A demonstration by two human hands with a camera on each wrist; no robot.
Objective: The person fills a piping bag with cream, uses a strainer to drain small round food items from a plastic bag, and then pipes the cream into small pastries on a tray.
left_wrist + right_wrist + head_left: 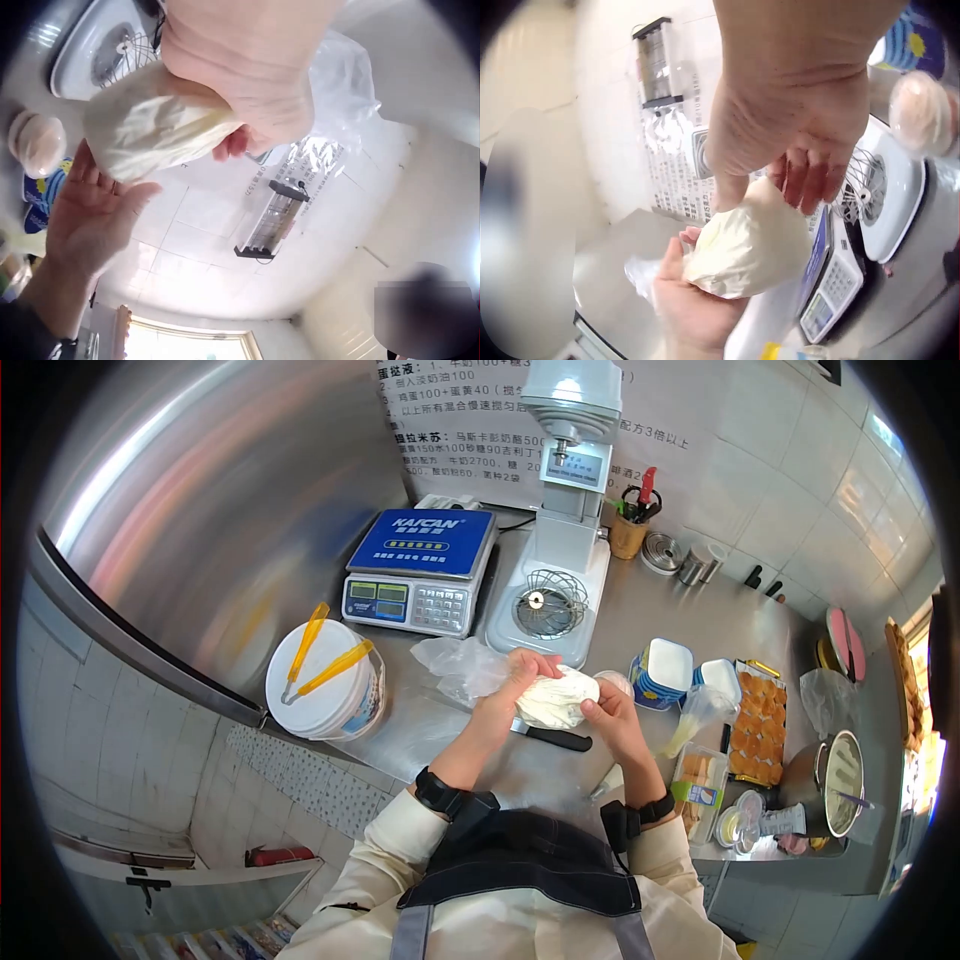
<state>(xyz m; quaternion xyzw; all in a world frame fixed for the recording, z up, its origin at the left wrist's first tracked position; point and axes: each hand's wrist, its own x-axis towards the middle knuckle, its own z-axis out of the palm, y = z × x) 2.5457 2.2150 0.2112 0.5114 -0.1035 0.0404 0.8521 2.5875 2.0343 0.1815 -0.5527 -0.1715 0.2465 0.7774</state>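
A clear plastic bag filled with pale cream [560, 700] is held above the steel table between both hands. My left hand [495, 710] grips its gathered end, and loose clear film [460, 663] trails out to the left. At the other end, my right hand [622, 728] holds the rounded part, thumb on the near side and fingers behind. In the left wrist view the right hand [94, 217] cups the full bag [150, 124]. The right wrist view has the right thumb and fingers on either side of the bag [754, 244]. A black-handled knife [560, 739] lies below.
Behind stand a blue scale [420, 545] and a mixer [570, 550] with a whisk on its base. A white tub [315, 685] with yellow-handled tools is at left. To the right are stacked containers [665, 672], a tray of brown pastries [760, 725] and a steel pot [825, 785].
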